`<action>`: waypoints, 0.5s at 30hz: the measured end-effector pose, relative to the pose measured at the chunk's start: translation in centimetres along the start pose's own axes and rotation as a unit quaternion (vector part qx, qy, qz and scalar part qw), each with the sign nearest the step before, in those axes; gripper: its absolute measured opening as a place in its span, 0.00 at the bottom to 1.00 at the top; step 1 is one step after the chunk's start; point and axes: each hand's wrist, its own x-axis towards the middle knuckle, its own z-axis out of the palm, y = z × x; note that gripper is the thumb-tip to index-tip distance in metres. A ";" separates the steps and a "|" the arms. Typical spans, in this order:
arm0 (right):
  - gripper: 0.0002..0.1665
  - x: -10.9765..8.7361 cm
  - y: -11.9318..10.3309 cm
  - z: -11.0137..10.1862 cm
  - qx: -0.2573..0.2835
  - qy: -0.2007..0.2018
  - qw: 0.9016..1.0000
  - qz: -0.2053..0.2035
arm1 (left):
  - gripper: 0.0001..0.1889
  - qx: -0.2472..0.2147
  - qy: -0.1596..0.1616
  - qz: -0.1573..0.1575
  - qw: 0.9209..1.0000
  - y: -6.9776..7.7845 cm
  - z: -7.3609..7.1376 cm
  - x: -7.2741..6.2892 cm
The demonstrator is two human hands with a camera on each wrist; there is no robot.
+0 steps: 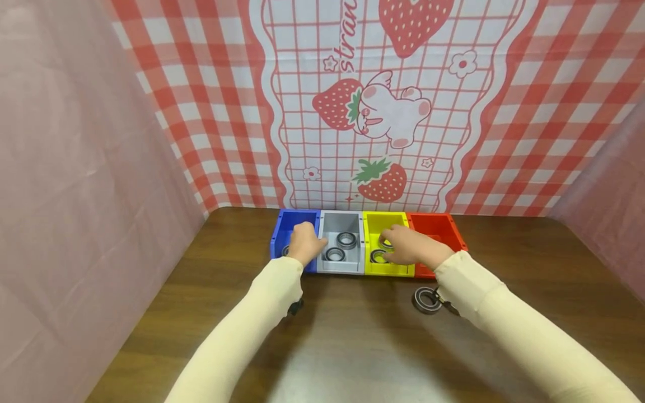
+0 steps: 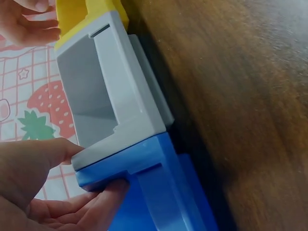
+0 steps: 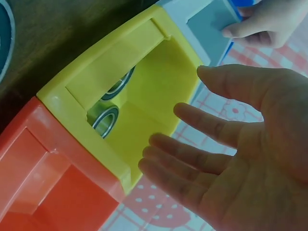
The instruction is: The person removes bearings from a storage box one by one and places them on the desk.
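Cream sleeves [image 1: 247, 319] reach past one loose ball bearing [image 1: 417, 303] on the wooden table [image 1: 353, 358]; the right cuff [image 1: 463, 282] could bump it. Farther, the right hand [image 1: 412, 245], fingers spread and holding nothing, hangs over the yellow bin [image 1: 388, 270] with two bearings [image 1: 373, 257]. The left hand [image 1: 304, 244] pinches adjoining gray bin [image 1: 341, 267] and blue bin [image 1: 297, 218] walls; tugging might shift the row.

Head cam bright w/ glare on table [image 1: 347, 364], soft shadows; wrist cams dimmer, hazy.
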 end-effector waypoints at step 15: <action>0.24 2.7 -0.4 0.2 -0.040 -0.045 0.998 0.010 | 0.11 0.011 -0.005 -0.022 1.000 0.4 -0.3 0.2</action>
